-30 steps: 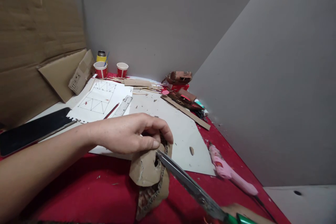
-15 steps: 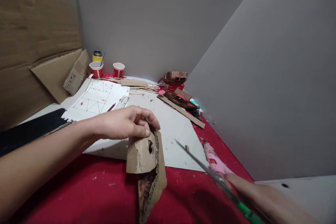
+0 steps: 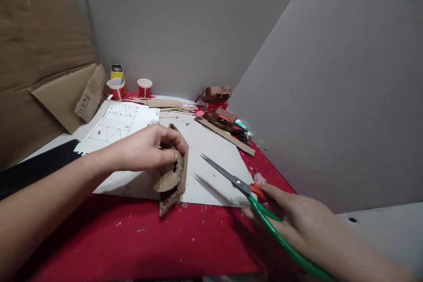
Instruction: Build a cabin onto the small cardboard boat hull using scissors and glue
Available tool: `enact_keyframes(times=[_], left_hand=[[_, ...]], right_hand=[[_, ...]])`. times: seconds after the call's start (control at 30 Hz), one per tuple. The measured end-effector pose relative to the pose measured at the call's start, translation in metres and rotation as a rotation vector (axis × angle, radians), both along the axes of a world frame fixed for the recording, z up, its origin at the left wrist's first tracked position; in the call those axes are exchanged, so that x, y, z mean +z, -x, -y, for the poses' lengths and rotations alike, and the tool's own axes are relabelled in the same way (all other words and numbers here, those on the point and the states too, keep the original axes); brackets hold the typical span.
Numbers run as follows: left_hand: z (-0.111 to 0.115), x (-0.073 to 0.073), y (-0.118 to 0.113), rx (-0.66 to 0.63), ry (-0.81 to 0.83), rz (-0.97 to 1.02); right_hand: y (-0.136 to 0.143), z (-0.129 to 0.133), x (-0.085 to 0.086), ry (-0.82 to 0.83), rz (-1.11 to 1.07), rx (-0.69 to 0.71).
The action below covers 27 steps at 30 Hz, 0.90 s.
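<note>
**Over the white sheet: cardboard piece gripped left, scissors held right**

Over the near edge of the white sheet [image 3: 211, 158], a torn cardboard piece [image 3: 172, 178] is gripped by the left hand [image 3: 148, 150], fingers curled over its top, thumb pressed on its face. Its lower end is seen at the sheet's near edge, about where the red tabletop [image 3: 132, 238] begins; contact cannot be told. A small hole is visible in its face.

Right of the cardboard piece, over the same sheet, scissors [image 3: 231, 178] are held by the right hand [image 3: 297, 224], fingers closed through the green handles. Blades appear shut or nearly so; the tip is aimed up-left, past the cardboard, not touching it. A clear gap is left between tip and cardboard.

Key relation: cardboard lies left of the scissor tip; the scissors' long axis runs from lower right to upper left. The cardboard's long axis is roughly upright, slightly tilted. The left hand is on the cardboard; the right hand is well apart from it.

Beyond the sheet's far edge, two red paper cups [image 3: 116, 89], wooden sticks [image 3: 172, 108] and brown scraps [image 3: 214, 93] are noted. A drawn grid paper [image 3: 115, 123] lies at the sheet's far left.
</note>
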<state>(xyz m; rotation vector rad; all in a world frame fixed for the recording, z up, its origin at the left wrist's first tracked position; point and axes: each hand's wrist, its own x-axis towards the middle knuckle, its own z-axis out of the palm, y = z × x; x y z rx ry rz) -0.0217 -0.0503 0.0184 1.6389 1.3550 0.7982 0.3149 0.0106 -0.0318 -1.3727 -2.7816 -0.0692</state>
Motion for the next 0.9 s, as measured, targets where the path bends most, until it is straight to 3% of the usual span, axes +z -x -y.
enact_keyframes(times=[0.1, 0.23, 0.37, 0.5, 0.57, 0.73, 0.9], left_hand=[[0.001, 0.000, -0.002, 0.016, -0.131, -0.250], [-0.005, -0.014, -0.013, -0.023, -0.201, -0.457], [-0.012, -0.026, -0.023, 0.058, -0.356, -0.446], [-0.012, -0.027, -0.018, 0.249, -0.449, -0.322], [-0.012, -0.026, -0.010, 0.337, -0.434, -0.259], [-0.012, -0.030, 0.006, 0.388, -0.245, -0.106], [0.008, -0.038, 0.013, 0.465, -0.084, -0.088]], right_hand=[[0.018, -0.013, -0.013, 0.113, 0.171, -0.083], [0.046, -0.030, -0.022, 0.102, 0.193, -0.137], [0.063, -0.048, -0.029, 0.090, 0.141, -0.167], [0.070, -0.062, -0.034, 0.090, 0.077, -0.166], [0.071, -0.067, -0.033, 0.095, 0.030, -0.142], [0.075, -0.061, -0.017, 0.104, -0.175, -0.054], [0.092, -0.037, -0.005, 0.279, -0.457, 0.138]])
